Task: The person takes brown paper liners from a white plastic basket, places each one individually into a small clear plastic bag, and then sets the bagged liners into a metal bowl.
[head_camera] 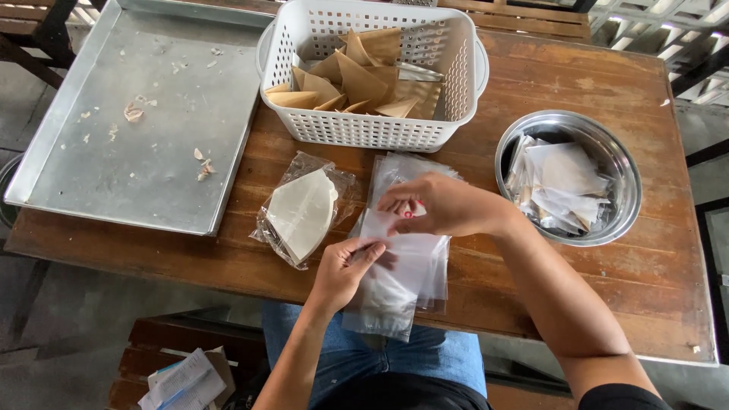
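Left hand (345, 269) and right hand (440, 205) both pinched shut on top clear bag (399, 262) of stack just below white basket (372, 72). Risk: thin film slips, several bags lift together; stack overhangs tabletop (577, 83) edge, could slide off.

white perforated plastic basket (364, 129) of tan-brown paper cones (357, 80), clear glossy plastic bags (406, 266) with a small red mark, off-white cone in a clear bag (302, 212), shiny silver steel bowl (568, 178), dull grey metal tray (144, 114), worn reddish-brown wooden table (577, 76), blue jeans (448, 357)
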